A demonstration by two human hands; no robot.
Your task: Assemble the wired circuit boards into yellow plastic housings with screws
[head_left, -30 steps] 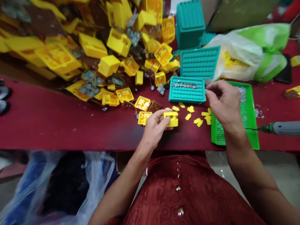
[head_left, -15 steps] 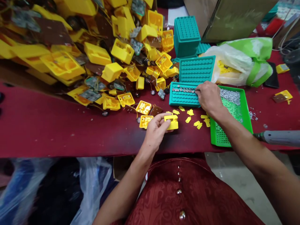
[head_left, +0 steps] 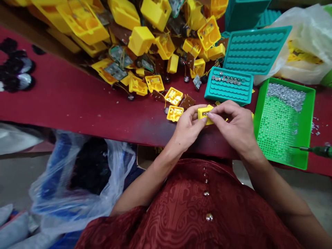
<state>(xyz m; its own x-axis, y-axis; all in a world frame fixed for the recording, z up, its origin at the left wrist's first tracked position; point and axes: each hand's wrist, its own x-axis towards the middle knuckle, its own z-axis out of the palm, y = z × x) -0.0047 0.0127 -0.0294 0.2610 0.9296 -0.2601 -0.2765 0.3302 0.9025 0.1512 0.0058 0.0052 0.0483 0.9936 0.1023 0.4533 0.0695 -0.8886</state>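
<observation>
My left hand point(head_left: 188, 127) grips a small yellow plastic case point(head_left: 201, 112) just above the front of the table. A slot in the case faces up, with a bit of shiny metal showing in it. Thumb and forefinger of my right hand point(head_left: 235, 125) pinch together at this slot, on a small silvery button cell point(head_left: 207, 113) that the fingertips partly cover. Behind my hands, a teal ridged tray point(head_left: 228, 95) carries a row of button cells point(head_left: 230, 80). Two opened yellow housings point(head_left: 174, 96) with wires lie left of my hands.
A heap of yellow housings point(head_left: 141, 40) with circuit boards fills the back left. At right stands a green perforated basket point(head_left: 275, 128) of small screws point(head_left: 286, 95), with a screwdriver tip point(head_left: 301, 148) over it. A teal lid point(head_left: 256, 50) and plastic bag point(head_left: 308, 31) are behind.
My right hand has come back from the teal tray to the yellow case, bringing a button cell. The case has turned in my left hand, and the view has shifted.
</observation>
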